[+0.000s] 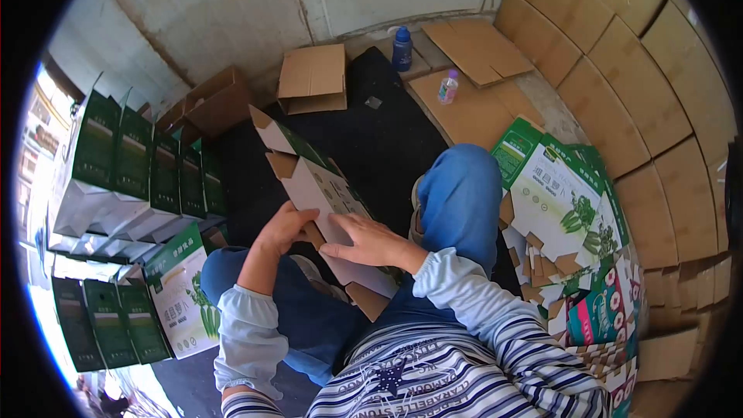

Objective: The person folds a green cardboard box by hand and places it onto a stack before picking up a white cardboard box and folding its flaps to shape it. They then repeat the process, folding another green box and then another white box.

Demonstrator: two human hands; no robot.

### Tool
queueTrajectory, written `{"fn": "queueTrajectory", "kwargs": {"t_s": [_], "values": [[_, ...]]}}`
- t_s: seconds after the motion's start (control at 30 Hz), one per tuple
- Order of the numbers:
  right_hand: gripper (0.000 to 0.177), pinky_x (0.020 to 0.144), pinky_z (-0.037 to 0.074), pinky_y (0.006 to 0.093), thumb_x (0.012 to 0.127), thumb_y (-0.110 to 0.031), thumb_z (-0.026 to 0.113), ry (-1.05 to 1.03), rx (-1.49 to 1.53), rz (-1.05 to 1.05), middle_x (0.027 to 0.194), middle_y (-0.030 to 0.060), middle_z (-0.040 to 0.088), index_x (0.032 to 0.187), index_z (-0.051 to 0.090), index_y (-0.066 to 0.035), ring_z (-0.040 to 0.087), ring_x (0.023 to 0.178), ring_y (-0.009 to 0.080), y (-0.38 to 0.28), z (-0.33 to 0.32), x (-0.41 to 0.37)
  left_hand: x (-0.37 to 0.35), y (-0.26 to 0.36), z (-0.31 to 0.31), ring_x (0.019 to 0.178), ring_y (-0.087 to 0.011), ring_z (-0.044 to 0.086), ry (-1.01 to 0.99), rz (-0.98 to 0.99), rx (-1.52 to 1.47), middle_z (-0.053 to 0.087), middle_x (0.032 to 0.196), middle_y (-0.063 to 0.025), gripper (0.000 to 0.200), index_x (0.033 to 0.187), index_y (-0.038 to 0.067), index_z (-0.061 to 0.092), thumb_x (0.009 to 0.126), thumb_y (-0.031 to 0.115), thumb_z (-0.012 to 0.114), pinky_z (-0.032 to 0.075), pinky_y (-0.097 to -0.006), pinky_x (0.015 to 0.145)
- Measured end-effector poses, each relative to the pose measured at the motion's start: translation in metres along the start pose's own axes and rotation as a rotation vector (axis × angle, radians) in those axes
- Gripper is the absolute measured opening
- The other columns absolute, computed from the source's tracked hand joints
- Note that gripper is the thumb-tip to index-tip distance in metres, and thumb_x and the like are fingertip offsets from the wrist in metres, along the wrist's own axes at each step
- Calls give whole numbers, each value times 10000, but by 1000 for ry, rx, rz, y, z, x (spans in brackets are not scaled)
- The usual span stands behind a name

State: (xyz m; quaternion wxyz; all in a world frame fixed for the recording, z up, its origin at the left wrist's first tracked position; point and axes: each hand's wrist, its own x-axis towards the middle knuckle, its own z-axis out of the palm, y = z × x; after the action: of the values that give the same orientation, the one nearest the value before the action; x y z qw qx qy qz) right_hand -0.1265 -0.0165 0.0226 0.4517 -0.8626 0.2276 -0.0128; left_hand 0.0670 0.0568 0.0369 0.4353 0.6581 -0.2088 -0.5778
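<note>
A partly folded carton (329,197), with a white panel, green printing and brown inner flaps, stands tilted between my knees. My left hand (285,231) grips its near left edge, thumb on the white panel and fingers curled behind. Across the lower part of that panel lies my right hand (370,241), flat, with its fingers stretched and thumb apart. A brown flap (367,301) sticks out at the carton's lower end, near my lap. What the left fingertips touch behind the edge is hidden.
Green-and-white cartons (133,156) stand in rows at left. Flat printed cartons (559,200) are piled at right, beside stacked brown cardboard (619,70). An open brown box (313,81), a blue bottle (402,49) and a small clear bottle (448,88) stand ahead.
</note>
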Motion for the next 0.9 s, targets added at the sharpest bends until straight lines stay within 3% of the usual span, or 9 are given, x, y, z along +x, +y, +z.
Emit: {"fn": "queueTrajectory", "kwargs": {"t_s": [0.1,0.3,0.47,0.57,0.77,0.83,0.9], "values": [[833,1015,362,417,833,-606,522,-19,65,39,1330,264,436,1365,357,14,440,1234,383,14,1,11,6,-8,3,1020,-274,602,-38,-9,70,577,1152,-145,425,1252,-21,465,892,180,568,517,-405,858],[747,994,392,399,803,-418,568,-36,99,51,1272,280,488,1352,355,41,488,1186,388,8,-15,13,-3,-7,4,1002,-223,615,-79,-21,40,578,1150,-121,444,1273,-15,436,896,174,574,542,-349,815],[704,1005,388,369,729,-228,571,111,117,-104,1287,294,472,1331,366,76,489,1187,377,22,-23,31,-9,-14,-13,1051,-198,577,-17,105,108,551,1163,-101,491,1306,36,394,861,127,581,528,-331,819],[690,1012,378,371,726,-174,552,49,111,-105,1285,293,472,1347,348,48,476,1199,376,25,-31,41,-9,-15,-11,1009,-189,590,65,131,151,565,1119,-89,490,1292,39,407,840,109,582,526,-321,786],[622,904,454,433,734,-220,499,-140,-176,42,1068,295,596,1289,398,41,574,1019,423,-12,-38,50,18,-7,-12,843,-153,588,118,14,232,605,1003,-76,449,1225,33,481,804,131,602,480,-277,637],[561,876,466,444,741,-225,496,-117,-239,28,1005,289,616,1233,441,39,591,967,427,-13,-36,59,26,-4,-10,788,-146,576,148,-7,313,611,972,-72,428,1195,30,506,795,139,609,454,-268,605],[508,857,473,450,747,-226,496,-85,-279,25,971,287,624,1182,475,37,601,940,427,-8,-35,66,40,-19,-8,761,-151,579,234,137,301,615,945,-62,400,1167,25,522,792,135,608,453,-269,605]]}}
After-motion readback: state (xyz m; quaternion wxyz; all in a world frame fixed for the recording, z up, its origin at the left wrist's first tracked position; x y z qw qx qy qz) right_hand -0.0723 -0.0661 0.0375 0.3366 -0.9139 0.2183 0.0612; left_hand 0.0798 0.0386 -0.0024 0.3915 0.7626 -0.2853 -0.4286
